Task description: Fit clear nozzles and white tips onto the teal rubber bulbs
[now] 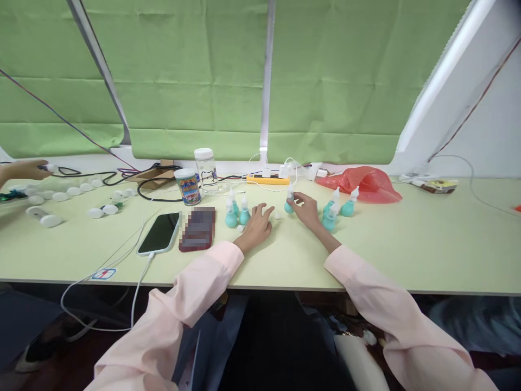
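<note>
My right hand (305, 209) is closed around a teal squeeze bulb with a clear nozzle (289, 206), held upright at the middle of the table. My left hand (257, 225) hovers low over the table to its left, fingers apart and holding nothing that I can see. A small white piece (277, 216) lies between the two hands. Just left of my left hand stand several more teal bulbs (231, 218), with another small white piece (241, 228) by the wrist. Behind my right forearm is a second group of teal bulbs (329, 221), nozzles up.
A red plastic bag (362, 184) lies at the back right. Left are a phone (159, 233) on a white cable, a dark red pixelated item (197, 230), a printed tub (188, 187) and a clear jar (207, 171). Another person's hand (24, 171) works among white parts (51, 220) far left.
</note>
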Action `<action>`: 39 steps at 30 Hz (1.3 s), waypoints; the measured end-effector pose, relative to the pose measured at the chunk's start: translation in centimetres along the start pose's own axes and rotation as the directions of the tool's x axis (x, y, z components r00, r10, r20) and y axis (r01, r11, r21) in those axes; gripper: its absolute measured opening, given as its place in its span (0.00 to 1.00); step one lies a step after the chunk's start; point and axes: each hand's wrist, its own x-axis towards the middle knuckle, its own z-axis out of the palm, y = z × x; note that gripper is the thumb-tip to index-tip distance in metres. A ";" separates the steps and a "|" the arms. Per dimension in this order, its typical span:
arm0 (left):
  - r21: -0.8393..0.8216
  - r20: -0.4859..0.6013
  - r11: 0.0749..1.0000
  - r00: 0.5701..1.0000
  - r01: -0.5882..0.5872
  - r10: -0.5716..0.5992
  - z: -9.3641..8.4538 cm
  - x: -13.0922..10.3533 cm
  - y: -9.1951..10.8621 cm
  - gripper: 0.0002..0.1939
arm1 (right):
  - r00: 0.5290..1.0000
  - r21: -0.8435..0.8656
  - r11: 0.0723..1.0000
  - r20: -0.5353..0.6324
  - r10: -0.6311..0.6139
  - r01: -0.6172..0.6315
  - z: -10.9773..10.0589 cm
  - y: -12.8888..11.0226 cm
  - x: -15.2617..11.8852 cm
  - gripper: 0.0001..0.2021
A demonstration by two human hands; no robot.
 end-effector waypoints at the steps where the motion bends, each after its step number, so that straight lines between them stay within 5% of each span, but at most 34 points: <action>1: 0.068 0.027 0.998 1.000 0.010 -0.012 0.4 0.1 -0.1 0.26 | 1.000 -0.045 0.999 0.014 -0.019 0.019 0.2 0.2 -0.1 0.15; 9: 0.258 0.109 0.960 0.984 0.108 -0.140 2.5 1.6 -0.1 0.28 | 0.998 -0.243 0.970 0.052 0.028 -0.015 0.9 1.5 -0.2 0.13; 16: 0.323 0.137 0.939 0.976 0.117 -0.169 1.8 2.1 0.2 0.23 | 0.994 -0.328 0.939 -0.002 0.112 -0.106 0.3 0.1 -0.8 0.22; 22: 0.251 0.215 0.962 0.963 0.106 -0.162 1.0 2.3 0.3 0.20 | 0.978 -0.431 0.900 -0.156 -0.142 0.062 -0.1 -1.8 -1.7 0.20; 26: 0.153 0.188 0.983 0.974 0.101 -0.130 0.8 2.1 0.1 0.18 | 0.918 -0.282 0.876 0.183 -0.352 0.392 0.7 -1.9 -2.5 0.09; 29: 0.090 0.190 0.991 0.975 0.101 -0.116 0.3 1.6 -0.1 0.16 | 0.838 -0.228 0.850 0.411 -0.358 0.475 1.4 -1.9 -3.3 0.10; 39: -0.011 0.227 0.997 0.971 0.076 -0.071 -1.3 0.3 -0.4 0.19 | 0.815 -0.482 0.741 0.559 -0.152 0.468 2.0 -3.1 -4.2 0.14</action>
